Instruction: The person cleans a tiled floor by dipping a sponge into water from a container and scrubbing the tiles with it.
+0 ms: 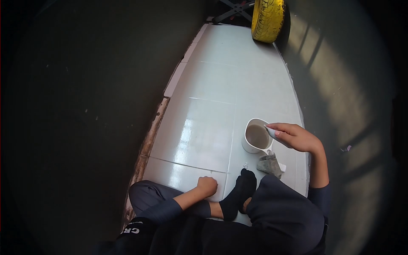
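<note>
A white mug holding murky greyish-brown liquid stands upright on the tiled surface. At its right rim, my right hand is closed on a pale whitish-grey object, whose tip is over the mug's opening; its exact kind is hard to make out. My left hand is curled into a fist near the tiles in front of my lap, with nothing showing from it. Just below the mug's handle lies a crumpled grey cloth. A small white block sits against the cloth's right side.
Glossy white tiles form a long platform with a chipped left edge. At the far end are a yellow tyre and a dark crossed metal frame. My black-socked foot rests close to the cloth. Dark floor flanks both sides.
</note>
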Available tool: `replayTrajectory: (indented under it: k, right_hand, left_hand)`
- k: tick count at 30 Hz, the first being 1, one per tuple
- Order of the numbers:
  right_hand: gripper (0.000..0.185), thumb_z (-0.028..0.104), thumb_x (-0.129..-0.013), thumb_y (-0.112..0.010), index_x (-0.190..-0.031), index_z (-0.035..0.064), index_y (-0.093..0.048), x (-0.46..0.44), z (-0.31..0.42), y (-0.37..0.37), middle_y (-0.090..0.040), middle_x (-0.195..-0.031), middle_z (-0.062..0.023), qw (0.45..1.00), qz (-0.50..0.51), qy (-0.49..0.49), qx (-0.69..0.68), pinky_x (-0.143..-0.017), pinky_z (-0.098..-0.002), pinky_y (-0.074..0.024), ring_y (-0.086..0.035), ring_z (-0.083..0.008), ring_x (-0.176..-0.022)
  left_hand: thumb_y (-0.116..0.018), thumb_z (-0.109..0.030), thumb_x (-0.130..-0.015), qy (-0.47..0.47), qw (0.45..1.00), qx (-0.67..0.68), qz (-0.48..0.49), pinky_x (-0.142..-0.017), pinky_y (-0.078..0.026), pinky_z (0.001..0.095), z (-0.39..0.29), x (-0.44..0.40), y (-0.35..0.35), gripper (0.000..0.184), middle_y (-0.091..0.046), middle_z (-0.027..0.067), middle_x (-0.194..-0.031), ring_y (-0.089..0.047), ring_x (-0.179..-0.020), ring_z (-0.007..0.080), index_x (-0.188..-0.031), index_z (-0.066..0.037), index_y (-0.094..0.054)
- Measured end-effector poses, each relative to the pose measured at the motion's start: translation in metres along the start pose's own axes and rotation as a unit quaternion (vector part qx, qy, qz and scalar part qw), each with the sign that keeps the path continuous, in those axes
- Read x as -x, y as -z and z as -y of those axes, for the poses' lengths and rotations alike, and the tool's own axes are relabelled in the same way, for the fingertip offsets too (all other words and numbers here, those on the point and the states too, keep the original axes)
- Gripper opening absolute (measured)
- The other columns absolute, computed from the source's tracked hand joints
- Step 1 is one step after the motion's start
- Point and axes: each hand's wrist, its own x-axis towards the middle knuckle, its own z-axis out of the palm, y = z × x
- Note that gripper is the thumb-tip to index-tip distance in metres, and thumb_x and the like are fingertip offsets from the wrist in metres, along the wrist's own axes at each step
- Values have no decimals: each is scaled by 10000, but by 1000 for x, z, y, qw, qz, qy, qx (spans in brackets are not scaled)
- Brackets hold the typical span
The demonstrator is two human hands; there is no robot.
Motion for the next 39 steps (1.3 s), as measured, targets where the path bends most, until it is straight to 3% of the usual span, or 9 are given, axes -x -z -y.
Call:
replayTrajectory:
  k: [3,6,8,11,18,20,23,36,39]
  right_hand:
    - [389,272,-942,-451,-1271,71,-505,5,-9,2,-523,-773,-19,999,-30,-7,-44,-602,-245,-413,-438,-91,-637]
    - [381,257,-942,-451,-1271,74,-506,5,-26,1,-497,-744,-4,996,-67,2,-59,-577,-236,-389,-412,-82,-628]
    - [380,255,-942,-449,-1270,74,-506,9,-33,3,-502,-748,-5,994,-91,14,-56,-571,-237,-385,-413,-82,-628]
    - [371,253,-943,-438,-1262,80,-516,14,-35,4,-519,-767,-10,992,-95,-8,-79,-575,-238,-392,-423,-82,-640]
    - [370,254,-938,-447,-1262,89,-519,21,-64,7,-590,-903,-43,991,-118,-43,-51,-660,-248,-436,-506,-104,-737]
    - [372,261,-936,-456,-1257,84,-522,19,-72,7,-608,-1050,-70,988,-146,-9,-40,-790,-268,-443,-550,-137,-908]
    - [373,267,-934,-461,-1253,85,-525,19,-73,10,-591,-1150,-85,986,-134,-59,-84,-877,-284,-417,-535,-162,-1031]
    - [370,260,-939,-452,-1254,80,-523,6,-72,2,-589,-1149,-87,987,-118,-60,-92,-892,-281,-406,-534,-156,-1020]
    - [375,266,-939,-456,-1258,79,-519,4,-58,2,-593,-1135,-85,991,-102,-50,-72,-887,-281,-409,-533,-153,-1017]
  left_hand:
    - [-484,-235,-855,-112,945,241,-192,-690,-481,402,-34,-40,29,239,-631,177,-835,-614,-800,349,-829,-22,-591]
    - [-489,-266,-881,-164,875,421,-175,-702,-476,365,-77,-83,33,267,-632,142,-830,-621,-803,298,-898,-11,-565]
    - [-501,-369,-902,-130,731,670,8,-755,-468,357,-106,-117,18,372,-582,92,-1038,-589,-911,224,-1081,-43,-503]
    - [-516,-395,-898,-7,684,721,111,-785,-461,361,-148,-141,21,453,-518,69,-1144,-558,-1003,222,-1186,-59,-418]
    - [-601,-329,-844,28,685,727,-34,-884,-426,363,-190,-191,-5,565,-522,240,-1144,-539,-1069,301,-1180,67,-378]
    - [-585,-293,-852,-32,752,647,-117,-937,-387,391,-185,-182,5,546,-508,272,-1162,-501,-1111,379,-1189,77,-367]
    - [-572,-273,-857,-22,786,612,-89,-957,-368,402,-177,-172,12,531,-496,289,-1178,-483,-1128,406,-1188,87,-364]
    - [-582,-268,-849,-89,800,588,83,-935,-401,409,-93,-158,45,540,-509,275,-1178,-503,-1116,380,-1209,76,-374]
    - [-599,-296,-857,-129,792,584,121,-812,-469,348,-81,-144,56,637,-537,215,-1124,-570,-992,283,-1301,52,-302]
